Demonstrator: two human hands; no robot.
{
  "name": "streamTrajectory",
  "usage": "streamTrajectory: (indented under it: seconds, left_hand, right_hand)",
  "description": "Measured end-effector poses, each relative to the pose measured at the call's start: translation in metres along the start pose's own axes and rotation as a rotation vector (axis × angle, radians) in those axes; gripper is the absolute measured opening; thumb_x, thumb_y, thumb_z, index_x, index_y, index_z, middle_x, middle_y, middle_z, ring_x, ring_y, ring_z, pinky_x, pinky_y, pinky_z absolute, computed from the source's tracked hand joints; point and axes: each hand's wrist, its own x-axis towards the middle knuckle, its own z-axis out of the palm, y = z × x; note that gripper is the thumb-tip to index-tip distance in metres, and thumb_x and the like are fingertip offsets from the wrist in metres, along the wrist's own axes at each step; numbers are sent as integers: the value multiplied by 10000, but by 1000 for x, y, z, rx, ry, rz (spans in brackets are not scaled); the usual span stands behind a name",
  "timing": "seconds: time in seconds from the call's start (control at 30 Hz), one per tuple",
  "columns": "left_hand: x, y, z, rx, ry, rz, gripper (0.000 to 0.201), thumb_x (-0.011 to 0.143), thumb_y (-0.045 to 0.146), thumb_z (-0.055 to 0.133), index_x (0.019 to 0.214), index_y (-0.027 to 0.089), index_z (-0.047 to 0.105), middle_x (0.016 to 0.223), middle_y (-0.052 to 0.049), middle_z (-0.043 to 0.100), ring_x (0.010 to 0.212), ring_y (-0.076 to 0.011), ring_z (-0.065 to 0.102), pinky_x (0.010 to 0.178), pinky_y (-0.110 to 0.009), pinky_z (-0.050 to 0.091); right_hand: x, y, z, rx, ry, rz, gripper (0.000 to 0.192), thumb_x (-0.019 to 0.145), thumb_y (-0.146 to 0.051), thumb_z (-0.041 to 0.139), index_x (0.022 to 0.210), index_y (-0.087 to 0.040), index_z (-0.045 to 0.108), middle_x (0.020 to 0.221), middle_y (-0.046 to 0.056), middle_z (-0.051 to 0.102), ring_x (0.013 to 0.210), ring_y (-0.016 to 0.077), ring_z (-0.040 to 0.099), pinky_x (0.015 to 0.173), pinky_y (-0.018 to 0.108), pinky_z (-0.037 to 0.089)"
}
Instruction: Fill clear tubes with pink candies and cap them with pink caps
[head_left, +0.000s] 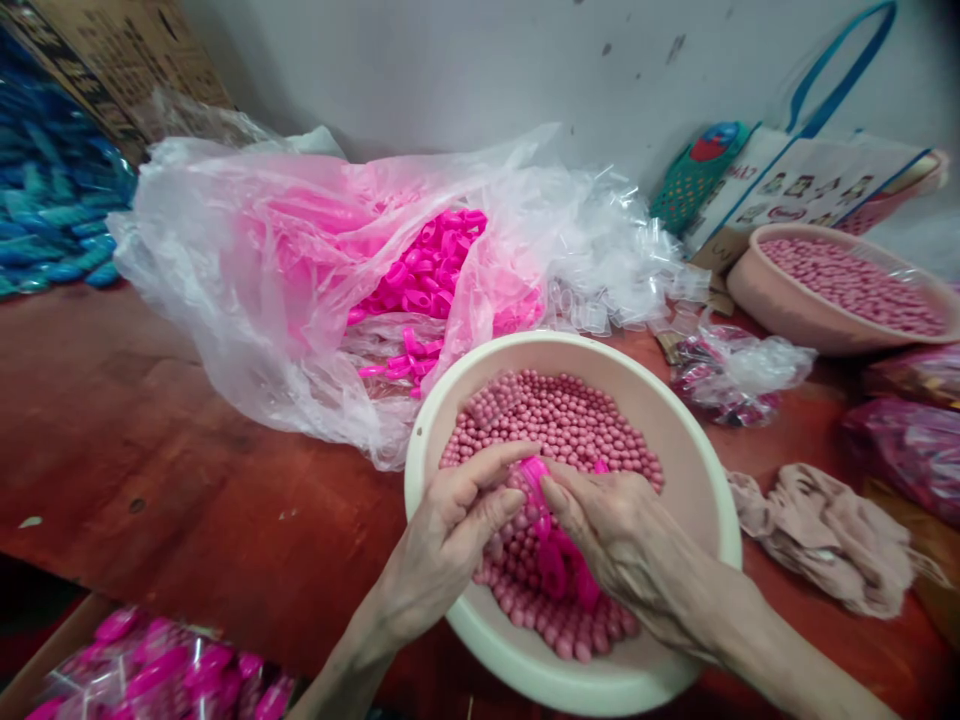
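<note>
Pink part (551, 545) mostly hidden between both hands; shape unclear. Far-right bowl (780, 300) cut by right edge. Near-left packets (157, 675) cut by bottom edge. Bag print (806, 185) too small to read.

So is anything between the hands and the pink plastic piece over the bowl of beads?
Nothing visible. The left hand and right hand both already touch the pink plastic piece, pinching it by the fingertips above the pink beads in the cream bowl.

two bare forearms, no sleeves, no gloves; left grip (450, 530) and right grip (615, 545) veined, wrinkled.
</note>
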Motion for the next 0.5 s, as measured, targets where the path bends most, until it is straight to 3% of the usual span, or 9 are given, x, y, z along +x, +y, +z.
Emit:
streamTrajectory:
  seconds: [0.2,0.33,0.5]
  left_hand:
    - [-1,-1,0,56,1,23,384,897,300,512,1271,212,521,607,43,468,479,-46,424,416,-129,362]
    - [-2,-1,1,89,15,24,389,885,313,531,1261,214,542,646,32,478,498,-51,435,427,-139,382]
    - [0,1,3,-34,4,5,402,872,283,555,1271,243,531,732,21,528,533,-54,472,479,-155,428]
  right_hand:
    - [-5,8,13,131,-12,83,321,882,-92,326,1101,-146,555,623,22,590,479,133,490,510,250,407]
    - [-2,6,15,218,124,39,342,890,-69,276,1069,-141,559,579,4,564,425,123,471,443,237,393]
    - [6,-1,6,343,294,137,236,918,-96,357,1058,-157,537,637,11,613,555,136,611,520,224,488]
